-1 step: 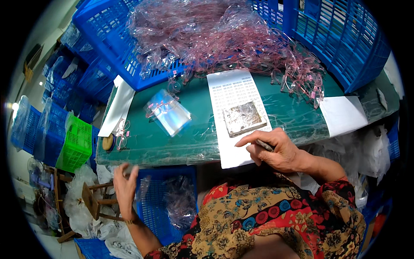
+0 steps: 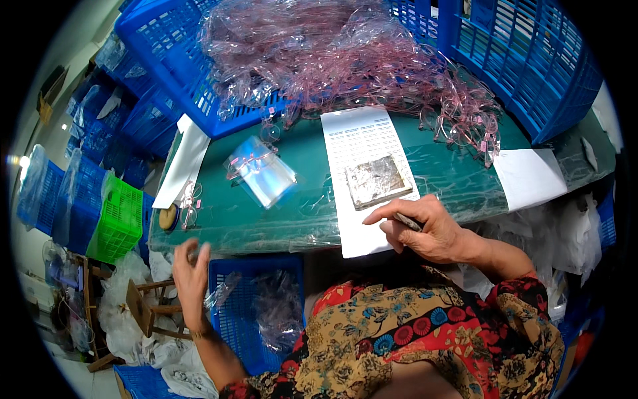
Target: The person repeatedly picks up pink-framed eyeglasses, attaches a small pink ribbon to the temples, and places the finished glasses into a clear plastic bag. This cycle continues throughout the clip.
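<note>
Head view: blue basket point(image 2: 163, 73), bagged pink glasses point(image 2: 312, 76) spilling onto tabletop point(image 2: 292, 226); lower blue basket point(image 2: 229, 326), clear plastic point(image 2: 276, 306) inside.
My right grip point(image 2: 432, 233) pinches a slim dark tool point(image 2: 408, 222) near the square block point(image 2: 377, 181); my left grip point(image 2: 191, 282), fingers parted, hangs beside the lower basket.

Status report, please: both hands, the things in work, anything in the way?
Right hand gripping slim dark tool. Left hand open, looks empty, beside green table. Shiny flat block on white printed sheet, covering part of it.
</note>
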Tool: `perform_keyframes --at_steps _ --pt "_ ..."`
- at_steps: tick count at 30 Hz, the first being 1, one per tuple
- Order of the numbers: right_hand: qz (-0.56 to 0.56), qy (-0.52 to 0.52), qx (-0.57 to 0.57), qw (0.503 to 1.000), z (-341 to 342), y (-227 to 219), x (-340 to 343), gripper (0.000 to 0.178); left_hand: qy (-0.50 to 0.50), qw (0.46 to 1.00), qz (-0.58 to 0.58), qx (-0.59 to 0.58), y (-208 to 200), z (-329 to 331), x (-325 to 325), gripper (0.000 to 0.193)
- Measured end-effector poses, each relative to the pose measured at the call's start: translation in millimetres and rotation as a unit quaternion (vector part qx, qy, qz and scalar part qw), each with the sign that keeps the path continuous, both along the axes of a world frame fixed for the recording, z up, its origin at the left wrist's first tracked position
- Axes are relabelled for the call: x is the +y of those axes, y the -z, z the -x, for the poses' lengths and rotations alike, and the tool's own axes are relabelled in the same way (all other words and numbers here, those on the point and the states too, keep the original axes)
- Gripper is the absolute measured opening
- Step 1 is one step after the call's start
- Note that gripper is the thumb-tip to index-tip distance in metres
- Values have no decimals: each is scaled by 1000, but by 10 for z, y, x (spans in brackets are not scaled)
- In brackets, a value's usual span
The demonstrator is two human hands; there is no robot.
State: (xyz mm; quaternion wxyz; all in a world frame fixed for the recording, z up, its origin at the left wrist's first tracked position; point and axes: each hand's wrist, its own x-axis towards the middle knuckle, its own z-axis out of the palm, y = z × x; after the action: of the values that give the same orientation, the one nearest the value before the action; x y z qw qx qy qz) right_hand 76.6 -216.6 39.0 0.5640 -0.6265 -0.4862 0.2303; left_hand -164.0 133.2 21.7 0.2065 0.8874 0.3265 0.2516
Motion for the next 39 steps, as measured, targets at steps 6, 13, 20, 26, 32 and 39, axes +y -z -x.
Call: perform_keyframes --at_steps 6,13,20,26,32,39 --pt "18 8 -43 999 133 -105 -39 16 142 982 -48 -118 -192 -1649 304 35" --pt "71 78 -36 994 0 -145 -318 21 39 983 -89 154 -33 -3016 450 55" --pt "94 174 -108 974 -879 -135 -223 44 129 969 161 -137 52 -3042 806 28" --pt "200 260 -333 884 -1735 144 149 42 259 856 401 -197 -336 -2343 -47 27" --pt "228 323 -404 825 -1876 280 295 40 337 763 544 -90 -142 -1877 -1099 26" --pt "229 323 -440 806 -1894 290 343 37 355 701 613 -76 118 -1810 -1378 29"
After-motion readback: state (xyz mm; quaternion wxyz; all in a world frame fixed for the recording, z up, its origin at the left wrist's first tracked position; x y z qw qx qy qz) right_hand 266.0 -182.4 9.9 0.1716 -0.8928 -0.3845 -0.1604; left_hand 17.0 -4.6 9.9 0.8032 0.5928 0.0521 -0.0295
